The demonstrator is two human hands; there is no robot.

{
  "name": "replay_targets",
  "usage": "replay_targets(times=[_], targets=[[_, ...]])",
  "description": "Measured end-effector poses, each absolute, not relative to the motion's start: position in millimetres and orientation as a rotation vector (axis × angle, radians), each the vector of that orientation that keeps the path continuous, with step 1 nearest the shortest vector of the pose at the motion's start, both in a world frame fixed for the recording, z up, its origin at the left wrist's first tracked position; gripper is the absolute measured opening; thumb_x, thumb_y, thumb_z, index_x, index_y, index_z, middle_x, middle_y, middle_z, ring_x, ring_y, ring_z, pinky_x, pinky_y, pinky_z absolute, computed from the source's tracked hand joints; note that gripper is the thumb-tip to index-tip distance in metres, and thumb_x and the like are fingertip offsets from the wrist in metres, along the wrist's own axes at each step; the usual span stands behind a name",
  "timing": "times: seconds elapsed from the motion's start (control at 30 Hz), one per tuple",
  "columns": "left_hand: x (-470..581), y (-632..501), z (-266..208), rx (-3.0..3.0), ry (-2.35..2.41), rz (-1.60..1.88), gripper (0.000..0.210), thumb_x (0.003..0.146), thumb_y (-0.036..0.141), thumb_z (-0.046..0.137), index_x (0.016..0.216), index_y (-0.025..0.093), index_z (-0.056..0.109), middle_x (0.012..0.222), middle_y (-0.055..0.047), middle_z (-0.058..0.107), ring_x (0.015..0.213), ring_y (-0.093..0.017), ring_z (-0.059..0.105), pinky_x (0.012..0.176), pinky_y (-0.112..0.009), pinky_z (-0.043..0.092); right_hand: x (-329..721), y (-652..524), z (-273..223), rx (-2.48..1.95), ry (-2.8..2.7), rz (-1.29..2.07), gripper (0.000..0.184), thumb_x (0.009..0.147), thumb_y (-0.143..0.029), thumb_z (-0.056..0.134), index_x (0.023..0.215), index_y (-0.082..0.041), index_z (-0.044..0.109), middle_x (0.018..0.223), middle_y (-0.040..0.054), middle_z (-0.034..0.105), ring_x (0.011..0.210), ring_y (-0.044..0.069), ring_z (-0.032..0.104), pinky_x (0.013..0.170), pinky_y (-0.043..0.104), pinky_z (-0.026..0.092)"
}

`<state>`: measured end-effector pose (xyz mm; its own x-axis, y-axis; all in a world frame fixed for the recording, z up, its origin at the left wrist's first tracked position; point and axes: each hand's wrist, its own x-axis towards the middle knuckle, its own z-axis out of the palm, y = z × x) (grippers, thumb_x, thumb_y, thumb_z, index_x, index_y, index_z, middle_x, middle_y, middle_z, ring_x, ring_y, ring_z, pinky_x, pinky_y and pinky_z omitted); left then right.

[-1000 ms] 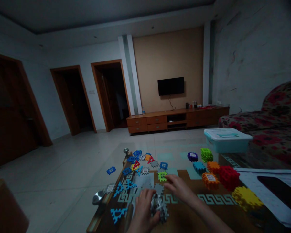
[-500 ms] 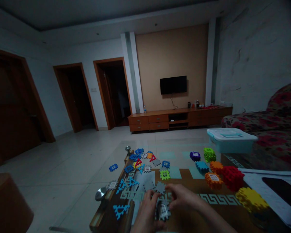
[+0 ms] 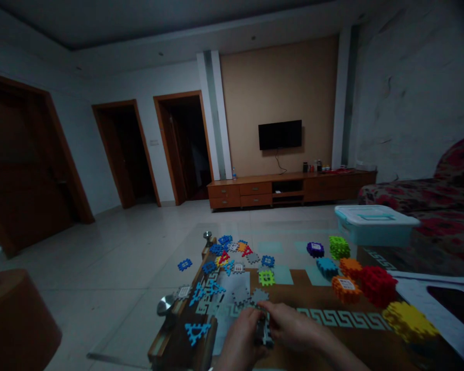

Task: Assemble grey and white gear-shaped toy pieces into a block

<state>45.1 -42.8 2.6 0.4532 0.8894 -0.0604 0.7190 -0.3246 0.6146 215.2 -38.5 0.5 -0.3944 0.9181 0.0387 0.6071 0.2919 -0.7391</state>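
Both hands meet low in the view over a glass-topped table (image 3: 371, 355). My left hand (image 3: 242, 342) and my right hand (image 3: 290, 327) together grip a small grey block (image 3: 263, 331) built of interlocking toothed plastic tiles. Just beyond the hands lie loose grey tiles (image 3: 251, 296), a green tile (image 3: 266, 277) and blue triangle tiles (image 3: 196, 331). More loose tiles (image 3: 232, 252) in blue, red and yellow are scattered toward the table's far left corner.
Finished cubes stand to the right: red cube (image 3: 377, 286), yellow cube (image 3: 408, 321), orange cube (image 3: 346, 288), green cube (image 3: 339, 247), purple cube (image 3: 315, 249). A lidded plastic box (image 3: 375, 224) sits at the far right, papers (image 3: 441, 304) near right, a sofa (image 3: 441, 201) behind.
My right hand came back from the green tile to the grey block, and both hands now hold it. The view has shifted slightly left.
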Motion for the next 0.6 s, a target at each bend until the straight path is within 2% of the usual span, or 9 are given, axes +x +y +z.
replay_targets(times=[0.13, 0.23, 0.33, 0.43, 0.6], targets=[[42, -42, 8, 2.133, 1.327, 0.446, 0.057, 0.064, 0.019, 0.073, 0.119, 0.02, 0.057, 0.126, -0.008, 0.056, 0.118, -0.024, 0.05, 0.102, -0.034, 0.037, 223, -33, -4, -1.412, -2.145, 0.826, 0.052, 0.065, -0.003, 0.051, 0.113, -0.02, 0.064, 0.101, 0.0088, 0.072, 0.09, 0.026, 0.066, 0.078, 0.031, 0.046], [26, -25, 10, 2.135, 1.538, 0.664, 0.045, 0.079, 0.025, 0.06, 0.123, 0.018, 0.054, 0.136, -0.011, 0.05, 0.128, -0.024, 0.042, 0.108, -0.036, 0.032, 230, -16, -14, -1.483, -2.111, 0.688, 0.046, 0.068, -0.003, 0.047, 0.105, -0.019, 0.068, 0.1, 0.0092, 0.072, 0.094, 0.027, 0.065, 0.082, 0.033, 0.046], [1, 2, 10, 2.062, 1.962, 0.769, 0.04, 0.088, 0.019, 0.043, 0.126, 0.012, 0.052, 0.142, -0.015, 0.043, 0.133, -0.025, 0.036, 0.11, -0.039, 0.029, 227, 9, -23, -1.53, -2.098, 0.537, 0.039, 0.072, -0.004, 0.045, 0.101, -0.016, 0.068, 0.1, 0.0117, 0.071, 0.096, 0.026, 0.063, 0.083, 0.033, 0.045], [-25, 23, 8, 1.897, 2.353, 0.689, 0.046, 0.087, 0.006, 0.029, 0.127, 0.011, 0.051, 0.144, -0.014, 0.042, 0.134, -0.026, 0.036, 0.106, -0.039, 0.034, 210, 39, -28, -1.527, -2.116, 0.461, 0.036, 0.075, -0.005, 0.048, 0.104, -0.013, 0.066, 0.107, 0.0126, 0.067, 0.102, 0.024, 0.06, 0.088, 0.031, 0.043], [-59, 36, -11, 1.854, 2.533, 0.512, 0.057, 0.082, -0.003, 0.023, 0.128, 0.013, 0.051, 0.147, -0.01, 0.04, 0.138, -0.022, 0.032, 0.104, -0.036, 0.036, 163, 92, -24, -1.549, -2.183, 0.418, 0.037, 0.079, -0.006, 0.055, 0.113, -0.016, 0.063, 0.119, 0.0104, 0.062, 0.116, 0.023, 0.052, 0.101, 0.032, 0.036]])
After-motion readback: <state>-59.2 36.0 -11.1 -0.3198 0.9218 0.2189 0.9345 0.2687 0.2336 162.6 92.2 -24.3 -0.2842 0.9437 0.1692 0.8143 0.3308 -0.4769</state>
